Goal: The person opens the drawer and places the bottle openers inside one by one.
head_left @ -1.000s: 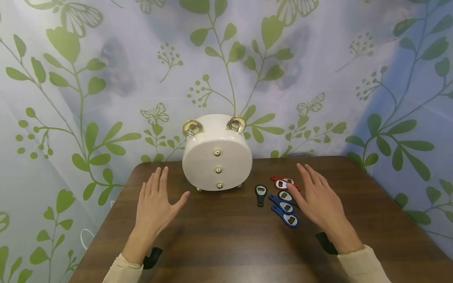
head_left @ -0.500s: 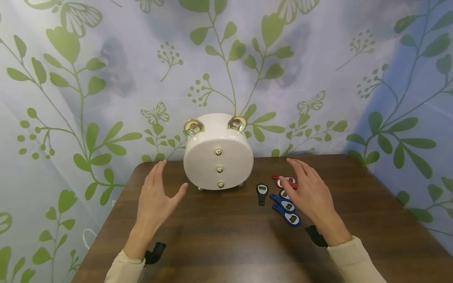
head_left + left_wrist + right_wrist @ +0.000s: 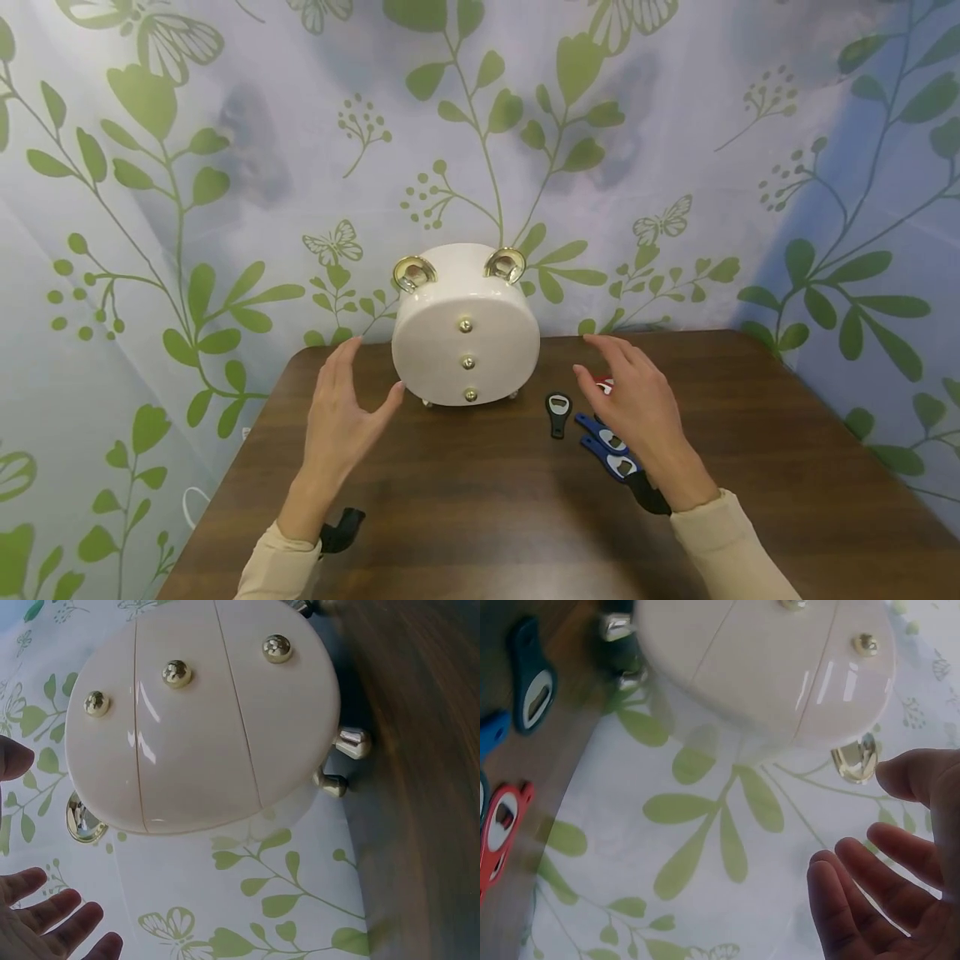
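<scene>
A cream box (image 3: pixel 446 346) between two widely parted hands
The left hand (image 3: pixel 337 425) and right hand (image 3: pixel 636 404) hold nothing, thumbs spread wide from loosely extended fingers; the box, with gold knobs (image 3: pixel 468 362) and gold ears (image 3: pixel 415 273), stands on the table (image 3: pixel 465 517) between both sets of fingers, apart from them. Just inward of the right fingers lies a black opener (image 3: pixel 558 421), with blue openers (image 3: pixel 600 452) and a red opener (image 3: pixel 510 825) partly behind that hand
</scene>
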A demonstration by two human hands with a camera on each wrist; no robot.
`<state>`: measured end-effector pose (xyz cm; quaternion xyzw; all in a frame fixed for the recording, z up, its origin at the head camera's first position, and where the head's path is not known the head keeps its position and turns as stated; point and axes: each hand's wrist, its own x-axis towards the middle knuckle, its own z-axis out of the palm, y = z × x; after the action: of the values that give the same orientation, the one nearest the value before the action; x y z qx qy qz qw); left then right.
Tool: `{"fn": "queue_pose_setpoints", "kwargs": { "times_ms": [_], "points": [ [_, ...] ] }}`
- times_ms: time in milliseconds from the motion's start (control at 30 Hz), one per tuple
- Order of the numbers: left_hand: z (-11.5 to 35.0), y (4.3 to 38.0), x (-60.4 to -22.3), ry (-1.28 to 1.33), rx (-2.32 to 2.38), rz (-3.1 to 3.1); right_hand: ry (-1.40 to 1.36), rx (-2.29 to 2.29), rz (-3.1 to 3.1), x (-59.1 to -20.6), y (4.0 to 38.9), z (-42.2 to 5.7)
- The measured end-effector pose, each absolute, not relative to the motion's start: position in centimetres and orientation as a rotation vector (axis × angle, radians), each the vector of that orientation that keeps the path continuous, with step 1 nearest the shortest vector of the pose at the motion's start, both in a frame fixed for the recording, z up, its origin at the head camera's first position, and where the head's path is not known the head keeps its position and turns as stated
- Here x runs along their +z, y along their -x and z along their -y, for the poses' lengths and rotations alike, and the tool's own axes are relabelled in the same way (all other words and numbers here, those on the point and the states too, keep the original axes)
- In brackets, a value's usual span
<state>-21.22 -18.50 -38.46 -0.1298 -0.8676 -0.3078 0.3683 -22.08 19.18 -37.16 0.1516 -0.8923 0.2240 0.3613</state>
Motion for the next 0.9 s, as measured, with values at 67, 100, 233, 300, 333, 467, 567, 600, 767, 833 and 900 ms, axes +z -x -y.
{"fn": "queue_pose_setpoints", "kwargs": {
  "times_ms": [67, 100, 233, 300, 333, 467, 567, 600, 767, 833, 900],
  "points": [
    [18.2, 21.3, -38.3, 0.346, -0.794, 2.217, -0.409, 0.591, 2.282, -37.1, 22.3, -18.7],
    [18.1, 21.4, -38.2, 0.351, -0.795, 2.21, -0.418, 0.596, 2.279, -37.1, 22.4, -18.5],
    [17.4, 21.6, -37.7, 0.363, -0.8, 2.202, -0.45, 0.611, 2.285, -36.8, 22.6, -17.4],
    [17.1, 21.7, -37.5, 0.373, -0.802, 2.204, -0.463, 0.622, 2.283, -36.7, 22.7, -16.8],
    [16.9, 21.7, -37.4, 0.38, -0.806, 2.207, -0.47, 0.626, 2.278, -36.7, 22.7, -16.6],
    [16.3, 21.9, -37.2, 0.415, -0.823, 2.2, -0.493, 0.685, 2.257, -36.7, 23.1, -15.6],
    [15.9, 22.1, -37.1, 0.449, -0.845, 2.177, -0.516, 0.736, 2.254, -36.7, 23.3, -14.8],
    [15.7, 22.1, -37.0, 0.461, -0.853, 2.169, -0.523, 0.747, 2.253, -36.7, 23.4, -14.5],
    [15.0, 22.6, -37.0, 0.5, -0.878, 2.133, -0.538, 0.772, 2.26, -36.7, 23.9, -13.3],
    [14.8, 22.8, -36.9, 0.506, -0.885, 2.129, -0.547, 0.778, 2.267, -36.7, 24.1, -12.8],
    [14.6, 23.0, -36.8, 0.508, -0.89, 2.131, -0.562, 0.788, 2.269, -36.7, 24.2, -12.3]
  ]
}}
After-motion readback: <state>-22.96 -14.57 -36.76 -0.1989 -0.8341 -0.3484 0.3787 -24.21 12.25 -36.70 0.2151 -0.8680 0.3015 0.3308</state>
